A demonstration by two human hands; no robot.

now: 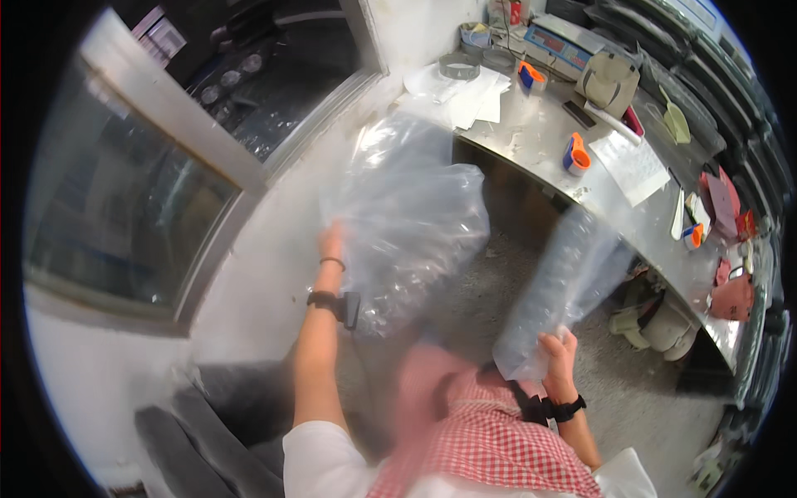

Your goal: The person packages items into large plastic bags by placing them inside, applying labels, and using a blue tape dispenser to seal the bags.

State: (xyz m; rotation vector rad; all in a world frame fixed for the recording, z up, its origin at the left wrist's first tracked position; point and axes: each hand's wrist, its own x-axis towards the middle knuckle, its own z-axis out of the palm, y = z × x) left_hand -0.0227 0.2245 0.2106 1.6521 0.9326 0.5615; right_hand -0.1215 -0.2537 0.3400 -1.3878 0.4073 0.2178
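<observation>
My left hand (331, 243) is raised and grips the edge of a large, puffed-up clear plastic bag (407, 216) that hangs in front of me. My right hand (559, 350) is closed on the lower end of a long clear plastic sleeve (564, 278) that holds what looks like a stack of clear cups and slants up to the right. Both wrists wear black straps. A red-and-white checked apron (490, 440) covers my front at the bottom of the view.
A curved steel counter (540, 133) runs along the right with papers (465, 91), orange-and-blue tape dispensers (575, 154), a digital scale (560, 41) and small items. A steel-framed window (166, 166) fills the left wall. Dark bags (207, 432) lie at lower left, white containers (656, 324) under the counter.
</observation>
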